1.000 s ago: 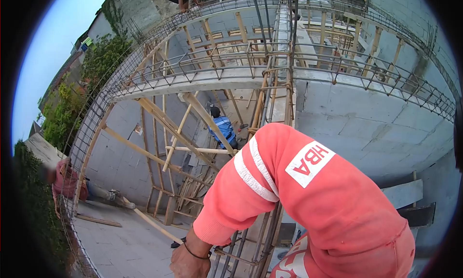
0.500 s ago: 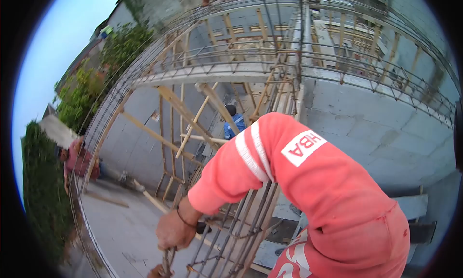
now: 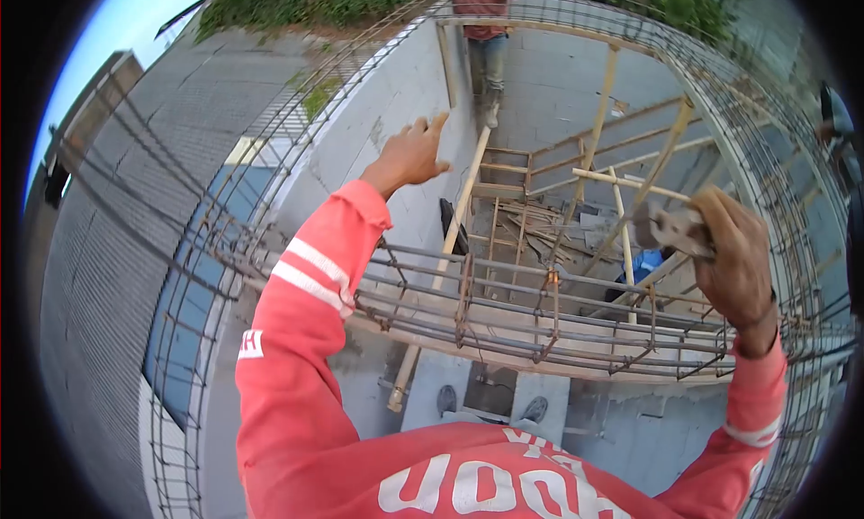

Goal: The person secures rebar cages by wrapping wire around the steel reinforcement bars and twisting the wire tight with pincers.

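My left hand is raised in the air, fingers spread, above the near rebar cage and in front of a grey block wall. At the right, my right hand is closed around a grey metal hand tool that looks like pincers; motion blurs it. Below both hands a rebar cage of long bars and tied stirrups runs across the view along the wall top. My forearms are on either side of it, and the pincers are above its right part, apart from the bars.
A person in a red shirt stands at the far corner, a blue-clad person is below, another is at the right edge. Wooden poles lean inside the room. My feet are on boards. Rebar sticks out left.
The view has swung left and now faces the red-shirted person. Both arms are now in view, raised and apart; before, an arm reached down beside the rebar with the hand gripping a tool.
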Demonstrator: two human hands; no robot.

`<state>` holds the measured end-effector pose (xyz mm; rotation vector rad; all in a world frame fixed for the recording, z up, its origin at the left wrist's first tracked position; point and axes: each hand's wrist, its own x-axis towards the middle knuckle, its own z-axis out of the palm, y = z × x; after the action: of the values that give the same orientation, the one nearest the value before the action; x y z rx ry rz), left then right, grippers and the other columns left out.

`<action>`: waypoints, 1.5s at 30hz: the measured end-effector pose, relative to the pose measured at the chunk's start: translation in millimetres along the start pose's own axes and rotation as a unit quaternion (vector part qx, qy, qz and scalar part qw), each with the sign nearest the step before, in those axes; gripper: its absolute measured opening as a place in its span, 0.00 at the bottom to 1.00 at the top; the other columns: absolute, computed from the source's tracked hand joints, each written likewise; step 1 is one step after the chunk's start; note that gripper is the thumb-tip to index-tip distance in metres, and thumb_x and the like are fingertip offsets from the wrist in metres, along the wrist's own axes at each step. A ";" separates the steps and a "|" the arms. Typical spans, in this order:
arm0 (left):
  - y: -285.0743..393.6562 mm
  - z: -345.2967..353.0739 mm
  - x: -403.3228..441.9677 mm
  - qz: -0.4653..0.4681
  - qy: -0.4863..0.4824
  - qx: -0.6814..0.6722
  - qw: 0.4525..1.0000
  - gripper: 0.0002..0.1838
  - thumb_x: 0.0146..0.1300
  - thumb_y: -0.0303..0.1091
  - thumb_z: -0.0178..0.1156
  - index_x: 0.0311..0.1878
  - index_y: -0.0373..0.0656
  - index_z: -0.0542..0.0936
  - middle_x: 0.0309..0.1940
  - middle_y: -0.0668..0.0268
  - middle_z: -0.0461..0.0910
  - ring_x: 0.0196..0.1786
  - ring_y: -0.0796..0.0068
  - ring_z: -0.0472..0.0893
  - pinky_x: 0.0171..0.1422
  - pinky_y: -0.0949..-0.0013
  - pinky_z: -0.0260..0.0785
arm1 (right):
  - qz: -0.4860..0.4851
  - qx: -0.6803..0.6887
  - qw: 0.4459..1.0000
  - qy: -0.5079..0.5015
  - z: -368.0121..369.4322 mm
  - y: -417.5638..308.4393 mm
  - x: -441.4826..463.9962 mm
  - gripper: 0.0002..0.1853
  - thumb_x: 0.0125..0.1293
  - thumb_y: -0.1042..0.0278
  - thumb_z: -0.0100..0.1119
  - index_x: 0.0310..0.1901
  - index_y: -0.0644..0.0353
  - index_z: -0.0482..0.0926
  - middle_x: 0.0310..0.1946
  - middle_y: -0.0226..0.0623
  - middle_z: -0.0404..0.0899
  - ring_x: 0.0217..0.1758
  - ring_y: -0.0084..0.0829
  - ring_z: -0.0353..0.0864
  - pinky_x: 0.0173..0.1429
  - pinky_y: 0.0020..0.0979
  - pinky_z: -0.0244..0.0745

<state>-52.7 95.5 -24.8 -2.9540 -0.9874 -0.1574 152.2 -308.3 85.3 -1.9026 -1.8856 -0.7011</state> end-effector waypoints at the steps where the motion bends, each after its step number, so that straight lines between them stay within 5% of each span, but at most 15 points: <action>1: 1.0 -0.8 -0.6 0.003 0.046 0.010 0.999 0.51 0.60 0.51 0.72 0.80 0.48 0.55 0.62 0.43 0.74 0.64 0.39 0.76 0.64 0.45 0.73 | -0.013 -0.001 1.000 -0.002 -3.4 -0.9 -12.8 0.14 0.54 0.81 0.61 0.43 0.64 0.76 0.33 0.45 0.76 0.38 0.54 0.79 0.40 0.48 0.71; 5: -6.4 -25.9 2.2 -0.007 0.136 -0.002 0.991 0.48 0.60 0.47 0.72 0.79 0.50 0.57 0.61 0.45 0.75 0.64 0.42 0.77 0.64 0.48 0.74 | 0.079 -0.077 0.994 0.002 -20.5 -13.9 -41.2 0.15 0.56 0.82 0.60 0.46 0.66 0.76 0.38 0.49 0.78 0.41 0.56 0.78 0.44 0.46 0.71; 11: -17.3 -43.9 3.5 0.028 0.275 -0.043 0.960 0.24 0.58 0.47 0.69 0.55 0.45 0.84 0.50 0.56 0.82 0.54 0.52 0.83 0.59 0.52 0.76 | 0.123 -0.017 0.992 0.008 5.9 -21.6 -109.4 0.25 0.61 0.81 0.60 0.62 0.68 0.75 0.54 0.57 0.80 0.55 0.60 0.78 0.60 0.49 0.70; 15: -2.3 -98.9 -32.5 0.032 0.201 -0.103 0.974 0.24 0.61 0.51 0.67 0.55 0.47 0.86 0.45 0.57 0.88 0.50 0.52 0.85 0.57 0.53 0.77 | 0.121 -0.016 0.992 0.042 43.0 -20.2 -118.7 0.23 0.65 0.80 0.60 0.63 0.70 0.74 0.57 0.57 0.79 0.58 0.60 0.78 0.63 0.51 0.69; 19: -1.9 -138.9 -117.5 0.040 0.326 -0.070 0.942 0.24 0.62 0.50 0.69 0.55 0.44 0.86 0.42 0.57 0.89 0.44 0.58 0.88 0.51 0.60 0.79 | 0.080 0.000 0.997 0.018 50.1 -23.0 -108.2 0.22 0.66 0.79 0.60 0.61 0.71 0.74 0.55 0.58 0.79 0.57 0.61 0.78 0.60 0.50 0.71; 21: -15.2 -146.3 -166.2 -0.017 0.364 -0.069 0.929 0.24 0.59 0.53 0.71 0.53 0.47 0.87 0.45 0.60 0.89 0.49 0.58 0.88 0.54 0.58 0.79 | 0.054 0.002 0.998 0.016 48.1 -27.3 -104.5 0.21 0.65 0.79 0.60 0.60 0.71 0.75 0.54 0.58 0.79 0.56 0.62 0.79 0.58 0.50 0.71; 24: -43.6 -141.0 -254.2 -0.127 0.423 -0.066 0.895 0.22 0.62 0.47 0.70 0.54 0.43 0.86 0.40 0.58 0.89 0.42 0.65 0.89 0.48 0.65 0.80 | 0.032 0.057 0.998 -0.013 38.7 -39.2 -100.7 0.19 0.63 0.80 0.60 0.56 0.71 0.75 0.49 0.56 0.79 0.51 0.62 0.79 0.53 0.52 0.70; 29: -133.8 -95.4 -391.5 -0.367 0.404 0.094 0.833 0.23 0.62 0.49 0.69 0.53 0.43 0.86 0.45 0.57 0.89 0.50 0.60 0.88 0.56 0.59 0.78 | 0.025 0.040 0.998 -0.045 36.6 -52.0 -99.8 0.19 0.60 0.82 0.60 0.55 0.69 0.75 0.45 0.54 0.79 0.47 0.59 0.79 0.48 0.52 0.68; 35: -203.3 -47.6 -504.6 -0.539 0.324 0.203 0.751 0.28 0.60 0.51 0.70 0.60 0.46 0.83 0.56 0.53 0.81 0.62 0.50 0.79 0.65 0.50 0.72 | 0.061 -0.029 0.996 -0.052 54.0 -44.9 -117.4 0.19 0.64 0.80 0.61 0.58 0.67 0.78 0.52 0.54 0.82 0.52 0.56 0.81 0.54 0.49 0.71; 45: -229.2 -4.8 -548.4 -0.468 0.306 0.266 0.785 0.29 0.56 0.47 0.73 0.57 0.42 0.79 0.52 0.59 0.80 0.62 0.57 0.76 0.65 0.52 0.67 | 0.122 -0.070 0.988 -0.068 75.7 4.6 -146.6 0.27 0.67 0.83 0.55 0.69 0.64 0.72 0.63 0.56 0.78 0.64 0.55 0.78 0.64 0.47 0.71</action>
<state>-626.5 -49.8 -78.8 -1.5071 -1.8312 -0.6527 166.3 -383.3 -61.2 -2.2742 -1.6754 -0.6534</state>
